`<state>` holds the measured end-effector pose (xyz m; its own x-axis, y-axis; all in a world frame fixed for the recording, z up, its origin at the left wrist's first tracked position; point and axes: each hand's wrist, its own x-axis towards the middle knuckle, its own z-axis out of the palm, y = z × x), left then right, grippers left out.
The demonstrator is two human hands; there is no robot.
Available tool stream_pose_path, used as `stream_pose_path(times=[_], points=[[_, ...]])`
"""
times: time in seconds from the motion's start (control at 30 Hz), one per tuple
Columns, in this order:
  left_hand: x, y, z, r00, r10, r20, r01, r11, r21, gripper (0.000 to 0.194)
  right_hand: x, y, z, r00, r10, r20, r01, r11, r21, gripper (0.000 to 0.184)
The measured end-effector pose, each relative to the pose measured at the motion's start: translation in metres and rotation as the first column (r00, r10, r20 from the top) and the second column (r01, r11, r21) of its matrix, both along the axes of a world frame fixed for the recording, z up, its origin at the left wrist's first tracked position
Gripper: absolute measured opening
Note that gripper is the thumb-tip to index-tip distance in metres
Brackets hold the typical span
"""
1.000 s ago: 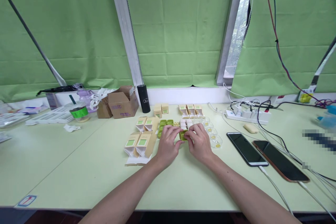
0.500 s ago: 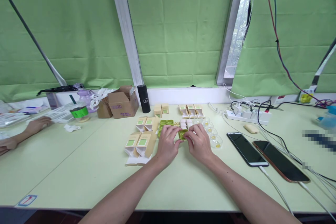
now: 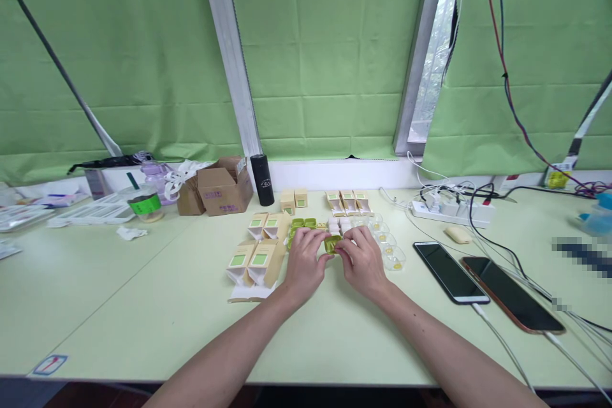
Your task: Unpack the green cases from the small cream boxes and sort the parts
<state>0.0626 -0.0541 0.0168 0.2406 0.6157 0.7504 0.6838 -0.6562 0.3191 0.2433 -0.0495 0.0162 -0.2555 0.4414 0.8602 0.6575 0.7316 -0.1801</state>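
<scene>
Between my hands is a small green square tray, its hollow side showing. My left hand pinches its left edge, and my right hand grips its right edge. Behind my left fingers stand several more green trays, partly hidden. White rounded pieces are grouped just beyond my right fingers. To the right of that hand lie several clear round cups with yellow spots in them. Opened cardboard boxes with green labels stand left of my left hand.
Farther back are small closed boxes, open boxes, a black tumbler and a brown carton. On the right lie two phones with cables and a power strip. White trays and a green-banded cup stand left.
The other person's hand and forearm at the far left have left the view. My hands and the green tray stay almost where they were.
</scene>
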Motion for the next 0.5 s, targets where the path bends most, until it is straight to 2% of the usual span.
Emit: stream_pose_path(times=[0.27, 0.5], points=[[-0.002, 0.003, -0.002, 0.999, 0.038, 0.016, -0.038, 0.999, -0.016, 0.043, -0.001, -0.002, 0.000, 1.000, 0.012, -0.010, -0.012, 1.000, -0.002, 0.018], [-0.009, 0.010, 0.002, 0.967, 0.176, 0.186, -0.157, 0.981, -0.114, 0.040, -0.003, -0.005, 0.002, 0.997, 0.036, -0.064, -0.036, 0.999, -0.003, 0.018]])
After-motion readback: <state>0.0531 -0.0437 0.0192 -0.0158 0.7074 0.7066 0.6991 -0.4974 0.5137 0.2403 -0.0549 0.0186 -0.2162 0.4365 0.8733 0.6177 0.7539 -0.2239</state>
